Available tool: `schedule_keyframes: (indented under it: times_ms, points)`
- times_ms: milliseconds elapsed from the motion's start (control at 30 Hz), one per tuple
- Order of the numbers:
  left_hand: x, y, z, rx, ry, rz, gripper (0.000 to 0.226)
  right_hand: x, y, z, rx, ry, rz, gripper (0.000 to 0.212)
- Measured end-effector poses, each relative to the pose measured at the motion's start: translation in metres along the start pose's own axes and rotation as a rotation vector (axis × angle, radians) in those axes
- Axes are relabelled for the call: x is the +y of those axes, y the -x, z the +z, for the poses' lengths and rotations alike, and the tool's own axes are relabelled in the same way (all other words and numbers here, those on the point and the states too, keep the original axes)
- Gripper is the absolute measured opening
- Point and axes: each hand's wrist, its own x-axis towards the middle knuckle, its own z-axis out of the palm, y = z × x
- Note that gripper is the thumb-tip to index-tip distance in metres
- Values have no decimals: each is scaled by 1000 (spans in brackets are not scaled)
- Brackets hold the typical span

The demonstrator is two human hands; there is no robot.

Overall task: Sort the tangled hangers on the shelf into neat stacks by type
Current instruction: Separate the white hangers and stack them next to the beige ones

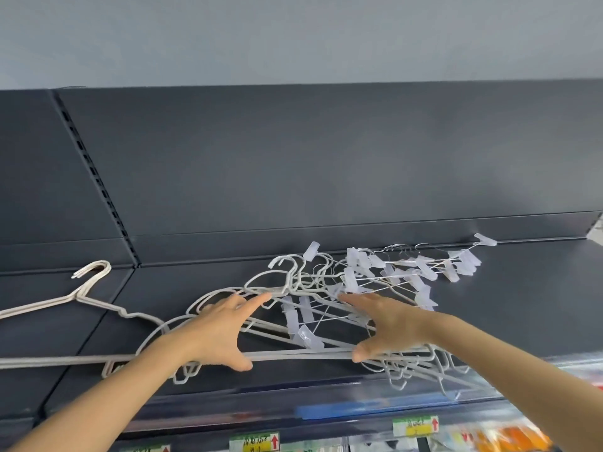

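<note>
hangers (313,308) lie in a tangled heap on the dark shelf (522,305), spread from its middle toward the right. the heap mixes two kinds: plain white wire hangers (228,355) with long bars running along the front of the shelf, and thin metal clip hangers (421,269) with pale translucent clips, piled toward the back right. apart from the heap, a few white hangers (81,293) sit nested together on the left section of the shelf, their hooks pointing up toward the back panel (293,158).

both bare arms reach up and forward over the shelf edge. the left hand (217,331) is palm down with fingers spread, index finger stretched toward the curved shoulders of the white wire hangers, thumb splayed out low over the long bars; its grip is released, closed on nothing. the right hand (388,324) mirrors it, palm down, fingers extended toward the clips at the centre of the heap, thumb pointing down and in over the front bars; its grip is also released. whether either palm is pressing on the wires beneath cannot be told.

below the shelf edge, price labels (257,442) with red arrows show, blurred.
</note>
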Motion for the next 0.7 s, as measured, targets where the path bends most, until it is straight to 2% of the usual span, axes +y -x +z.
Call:
schedule_keyframes:
  times_ms: [167, 333, 533, 700]
  points:
    - [0, 1, -1, 105, 33, 28, 115, -15, -4, 4, -1, 182, 34, 115]
    - [-1, 7, -10, 215, -3, 48, 110, -18, -8, -4, 11, 145, 16, 122]
    - [2, 9, -21, 220, -1, 40, 110, -21, -13, -7, -5, 140, 1, 127]
    - [0, 13, -21, 277, 14, 29, 109, -21, -16, -7, 68, 150, -38, 124]
